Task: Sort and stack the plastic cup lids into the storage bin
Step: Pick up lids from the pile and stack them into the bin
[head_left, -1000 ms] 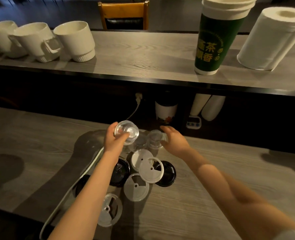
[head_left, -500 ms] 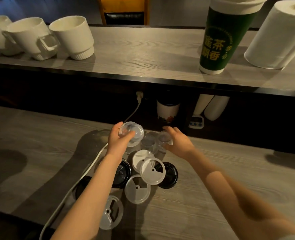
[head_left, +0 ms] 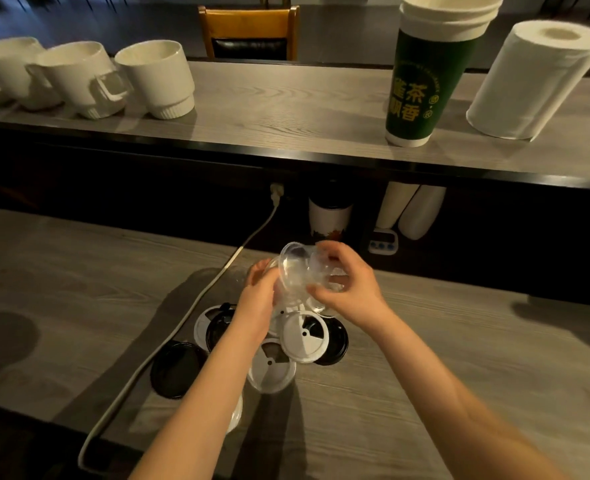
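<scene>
The fingers (head_left: pixel 253 275) of my left hand (head_left: pixel 257 301) pinch a clear lid (head_left: pixel 291 268) by its rim, and those of my right hand (head_left: pixel 350 289) curl round a second clear lid (head_left: pixel 321 277); the two touch above the white lids (head_left: pixel 304 336) and black lids (head_left: pixel 174 368) lying on the worktop (head_left: pixel 459 358) at 6 o'clock. I judge them feather-light, thin, slick and easily crushed, so the stiffer rim is the place to hold. Whether either hand holds more than one is hard to tell through the clear plastic, my left forearm (head_left: pixel 217 375) covers part of the heap, and no storage bin is in view.
</scene>
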`<state>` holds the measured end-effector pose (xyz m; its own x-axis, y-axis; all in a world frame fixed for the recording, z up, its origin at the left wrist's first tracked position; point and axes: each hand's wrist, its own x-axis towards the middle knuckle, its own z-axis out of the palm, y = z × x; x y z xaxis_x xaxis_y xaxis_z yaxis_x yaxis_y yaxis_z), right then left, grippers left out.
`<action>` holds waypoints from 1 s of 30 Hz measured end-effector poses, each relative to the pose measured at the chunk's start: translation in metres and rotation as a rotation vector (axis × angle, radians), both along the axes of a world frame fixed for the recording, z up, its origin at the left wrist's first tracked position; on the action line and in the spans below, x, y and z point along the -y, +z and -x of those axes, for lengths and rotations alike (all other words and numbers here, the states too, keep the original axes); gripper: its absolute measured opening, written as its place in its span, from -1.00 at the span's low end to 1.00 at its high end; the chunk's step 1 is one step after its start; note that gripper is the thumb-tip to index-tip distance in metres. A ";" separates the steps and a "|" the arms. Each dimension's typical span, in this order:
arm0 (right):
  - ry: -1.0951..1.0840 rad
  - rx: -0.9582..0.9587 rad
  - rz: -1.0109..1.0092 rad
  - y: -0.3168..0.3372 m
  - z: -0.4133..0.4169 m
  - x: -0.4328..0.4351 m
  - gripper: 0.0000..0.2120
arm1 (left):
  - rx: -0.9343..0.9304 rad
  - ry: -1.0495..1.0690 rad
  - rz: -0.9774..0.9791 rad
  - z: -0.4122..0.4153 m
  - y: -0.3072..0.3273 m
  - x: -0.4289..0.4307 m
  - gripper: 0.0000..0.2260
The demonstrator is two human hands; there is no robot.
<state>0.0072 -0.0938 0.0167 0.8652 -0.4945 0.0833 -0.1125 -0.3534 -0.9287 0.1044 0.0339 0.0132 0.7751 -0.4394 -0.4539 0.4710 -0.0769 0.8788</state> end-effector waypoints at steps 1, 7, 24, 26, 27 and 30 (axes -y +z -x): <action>0.023 -0.034 0.074 0.000 0.001 -0.002 -0.43 | -0.012 -0.014 0.034 0.003 0.004 0.000 -0.74; 0.055 -0.126 0.470 0.007 0.006 -0.011 -0.39 | 0.145 -0.130 0.041 0.010 0.008 -0.003 -0.53; 0.244 -0.729 0.622 -0.044 -0.011 0.047 -0.20 | 0.178 0.140 -0.067 -0.030 -0.014 -0.007 -0.61; 0.389 -0.832 0.645 -0.047 -0.017 0.049 -0.11 | 0.160 0.162 -0.100 -0.034 -0.017 -0.006 -0.61; 0.468 -0.856 0.698 -0.049 -0.019 0.049 -0.11 | 0.154 0.158 -0.117 -0.036 -0.019 -0.006 -0.61; 0.618 -0.894 0.901 -0.058 -0.026 0.043 -0.26 | 0.150 0.139 -0.128 -0.040 -0.023 -0.007 -0.57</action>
